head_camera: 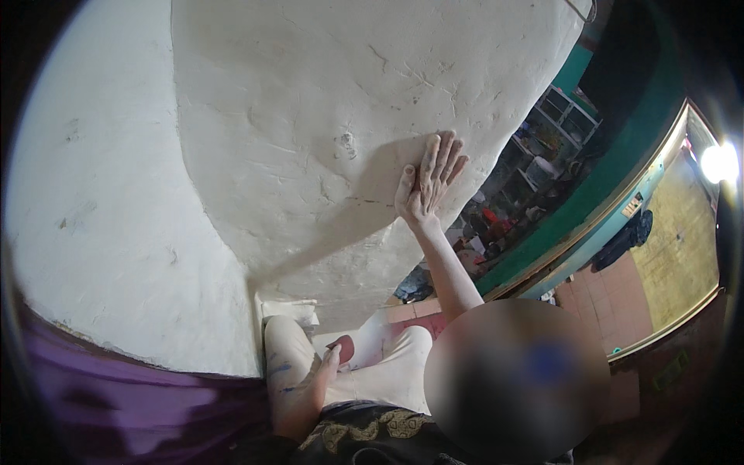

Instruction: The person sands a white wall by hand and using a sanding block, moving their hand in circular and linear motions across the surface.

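Note:
My right hand (432, 177) lies flat against a white plastered wall (279, 145), near its right edge. Its fingers point up, the thumb stands apart, and nothing shows in it. Pale dust covers this hand and forearm. Low in front of my lap, my left hand (326, 369) grips a reddish-brown piece of sandpaper (343, 347), thumb on top. The wall carries trowel ridges, small pits and a rough chipped spot (347, 144) left of my right hand. A shadow of my right arm falls across the plaster.
To the left, a second white wall face (116, 192) meets this one at a corner. Purple cloth (128, 407) hangs below it. Beyond the right edge are cluttered shelves (561, 119), a green wall (581, 212), a doorway and a bright lamp (719, 163). A blurred patch hides the lower right.

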`<state>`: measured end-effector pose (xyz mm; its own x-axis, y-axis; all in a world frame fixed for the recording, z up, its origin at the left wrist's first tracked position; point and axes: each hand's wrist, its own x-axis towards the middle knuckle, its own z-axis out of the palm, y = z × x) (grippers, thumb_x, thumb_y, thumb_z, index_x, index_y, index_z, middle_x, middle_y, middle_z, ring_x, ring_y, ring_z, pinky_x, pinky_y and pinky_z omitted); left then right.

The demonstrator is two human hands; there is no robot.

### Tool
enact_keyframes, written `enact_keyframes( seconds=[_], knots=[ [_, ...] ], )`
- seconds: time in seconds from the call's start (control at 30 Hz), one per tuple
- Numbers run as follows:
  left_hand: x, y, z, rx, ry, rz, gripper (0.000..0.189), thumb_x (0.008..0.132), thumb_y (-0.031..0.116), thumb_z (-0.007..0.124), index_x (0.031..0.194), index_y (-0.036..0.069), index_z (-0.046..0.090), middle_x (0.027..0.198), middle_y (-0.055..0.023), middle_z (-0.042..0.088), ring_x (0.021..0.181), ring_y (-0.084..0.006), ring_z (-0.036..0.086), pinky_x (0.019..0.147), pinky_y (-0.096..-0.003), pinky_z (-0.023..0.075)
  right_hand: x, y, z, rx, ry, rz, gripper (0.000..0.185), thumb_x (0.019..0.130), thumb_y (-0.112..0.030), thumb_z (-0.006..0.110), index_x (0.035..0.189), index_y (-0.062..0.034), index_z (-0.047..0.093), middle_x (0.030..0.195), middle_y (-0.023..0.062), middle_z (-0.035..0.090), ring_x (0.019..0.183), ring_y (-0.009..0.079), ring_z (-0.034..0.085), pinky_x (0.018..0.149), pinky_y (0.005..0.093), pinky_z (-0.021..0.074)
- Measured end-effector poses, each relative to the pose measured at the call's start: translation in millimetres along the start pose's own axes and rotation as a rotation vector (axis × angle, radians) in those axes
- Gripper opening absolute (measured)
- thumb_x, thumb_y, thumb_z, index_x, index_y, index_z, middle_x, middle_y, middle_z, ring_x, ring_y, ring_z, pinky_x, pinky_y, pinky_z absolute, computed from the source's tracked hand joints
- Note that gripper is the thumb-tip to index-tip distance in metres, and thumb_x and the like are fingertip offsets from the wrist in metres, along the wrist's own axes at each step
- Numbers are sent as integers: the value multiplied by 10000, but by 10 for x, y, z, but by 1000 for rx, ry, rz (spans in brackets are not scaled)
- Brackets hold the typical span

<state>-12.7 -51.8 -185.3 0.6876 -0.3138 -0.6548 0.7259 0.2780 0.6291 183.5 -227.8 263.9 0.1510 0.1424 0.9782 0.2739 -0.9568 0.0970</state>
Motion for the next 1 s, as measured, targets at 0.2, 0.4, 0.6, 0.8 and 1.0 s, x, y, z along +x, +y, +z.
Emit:
enact_keyframes(
  seconds=[0.2,0.4,0.6,0.8,1.0],
  knots=[
    [-77,14,-15,-35,55,12,550,886,385,507,1310,64,370,1282,-101,441,1102,-233,508,834,-419,505,1421,88,-267,-99,196,128,543,935,-291,371,1420,-78,255,1485,176,172,1373,389,94,1082,557,-3],
    [-124,39,72,-16,48,8,553,888,378,509,1312,58,352,1295,-105,412,1133,-240,484,828,-411,513,1876,93,-374,44,338,44,521,970,-309,278,1429,-68,218,1493,142,171,1365,386,130,1092,520,35],
    [-91,31,91,-14,-13,37,551,893,374,502,1315,55,346,1288,-106,415,1147,-245,473,835,-415,511,-116,-181,97,46,-11,65,577,942,-280,343,1430,-20,177,1497,200,79,1392,347,0,1091,517,-52],
    [-52,56,16,-24,-27,75,564,885,377,502,1310,32,363,1289,-121,421,1132,-257,483,828,-418,511,334,-81,40,-82,30,12,570,939,-272,347,1427,-20,194,1490,201,126,1386,373,41,1092,512,-15],
    [-26,-55,13,-14,49,17,537,891,359,508,1314,63,359,1262,-112,447,1108,-247,505,826,-420,518,1776,-37,-404,-37,235,21,518,958,-263,295,1425,-49,225,1487,159,180,1378,360,109,1097,510,67]
  ],
)
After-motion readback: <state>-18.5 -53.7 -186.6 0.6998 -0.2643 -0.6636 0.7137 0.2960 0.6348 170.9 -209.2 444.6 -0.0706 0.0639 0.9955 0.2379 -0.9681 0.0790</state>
